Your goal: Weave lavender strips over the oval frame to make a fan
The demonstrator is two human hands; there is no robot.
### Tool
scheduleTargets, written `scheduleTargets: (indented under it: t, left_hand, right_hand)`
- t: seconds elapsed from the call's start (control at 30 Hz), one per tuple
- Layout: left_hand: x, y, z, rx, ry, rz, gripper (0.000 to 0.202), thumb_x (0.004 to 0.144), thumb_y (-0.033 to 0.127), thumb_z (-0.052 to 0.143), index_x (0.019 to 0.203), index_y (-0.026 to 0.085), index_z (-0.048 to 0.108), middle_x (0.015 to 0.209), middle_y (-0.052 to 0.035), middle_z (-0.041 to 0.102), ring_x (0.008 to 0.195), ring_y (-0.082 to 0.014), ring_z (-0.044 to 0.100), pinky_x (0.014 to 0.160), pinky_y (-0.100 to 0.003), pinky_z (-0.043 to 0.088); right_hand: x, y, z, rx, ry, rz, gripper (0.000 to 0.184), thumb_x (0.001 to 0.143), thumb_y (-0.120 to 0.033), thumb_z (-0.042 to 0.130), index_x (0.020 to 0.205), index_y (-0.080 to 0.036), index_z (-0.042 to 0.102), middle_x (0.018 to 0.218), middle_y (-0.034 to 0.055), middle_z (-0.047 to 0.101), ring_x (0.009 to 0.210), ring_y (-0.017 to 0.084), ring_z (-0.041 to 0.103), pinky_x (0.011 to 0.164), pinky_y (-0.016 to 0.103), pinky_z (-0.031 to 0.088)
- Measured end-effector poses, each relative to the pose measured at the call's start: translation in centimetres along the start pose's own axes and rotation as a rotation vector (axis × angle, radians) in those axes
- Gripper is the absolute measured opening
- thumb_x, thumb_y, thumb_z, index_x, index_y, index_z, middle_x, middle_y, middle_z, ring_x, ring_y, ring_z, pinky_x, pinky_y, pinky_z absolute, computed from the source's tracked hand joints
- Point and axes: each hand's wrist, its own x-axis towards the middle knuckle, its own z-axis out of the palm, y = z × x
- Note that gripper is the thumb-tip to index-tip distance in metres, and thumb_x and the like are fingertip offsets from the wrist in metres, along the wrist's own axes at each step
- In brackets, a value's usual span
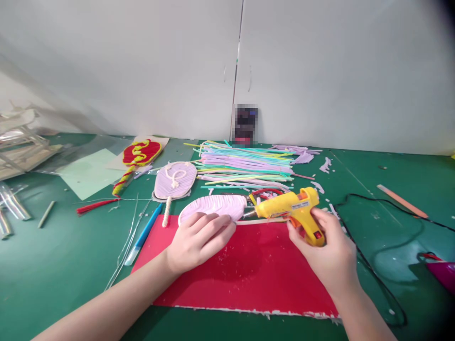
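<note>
The lilac ridged piece (pixel 213 204) lay at eleven o'clock from the middle of the red board (pixel 241 279), the left hand (pixel 201 239) bent closed over its six o'clock edge, thumb hidden. A pale strip (pixel 259 221) ran off toward three o'clock. The right hand (pixel 329 248) was wrapped round the yellow glue gun (pixel 275 206), its nozzle toward nine o'clock. The piece looked light, soft and easily crushed, best held by its rim; the gun, stiff and smooth, by its handle. Its label (pixel 300 205) was too small to read.

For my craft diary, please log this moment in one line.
left hand: on lilac panel; right hand: holding yellow glue gun; nozzle: near panel's edge; below: red board
</note>
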Motion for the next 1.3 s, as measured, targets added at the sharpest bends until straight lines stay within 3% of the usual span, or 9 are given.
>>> scheduleTargets:
  t: [0.1,0.33,1.3]
  left_hand:
    - [0.0,0.0,-0.04,0.005,-0.004,0.014,0.021,0.091,0.006,0.042,0.104,0.012,0.057,0.095,-0.0097,0.07,0.086,-0.0165,0.063,0.069,-0.028,0.047]
    - [0.08,0.0,0.02,-0.008,0.021,0.025,0.02,0.09,0.005,0.044,0.103,0.01,0.059,0.094,-0.0102,0.07,0.084,-0.0175,0.064,0.067,-0.029,0.047]
    - [-0.09,-0.05,0.25,-0.027,0.038,0.026,0.02,0.089,0.004,0.045,0.103,0.008,0.059,0.095,-0.012,0.07,0.085,-0.0189,0.063,0.067,-0.03,0.048]
  right_hand:
    - [-0.19,-0.05,-0.07,-0.063,0.107,-0.05,0.041,0.076,-0.036,0.068,0.111,-0.018,0.054,0.087,0.0096,0.07,0.064,0.02,0.067,0.054,0.028,0.056]
    - [0.24,0.14,0.21,-0.077,0.093,-0.216,0.034,0.078,-0.032,0.068,0.105,-0.015,0.056,0.083,0.0055,0.07,0.059,0.014,0.066,0.053,0.02,0.055]
    - [-0.2,0.84,0.49,-0.059,0.032,-0.234,0.027,0.083,-0.031,0.063,0.105,-0.017,0.057,0.088,0.0061,0.071,0.066,0.014,0.068,0.061,0.021,0.056]
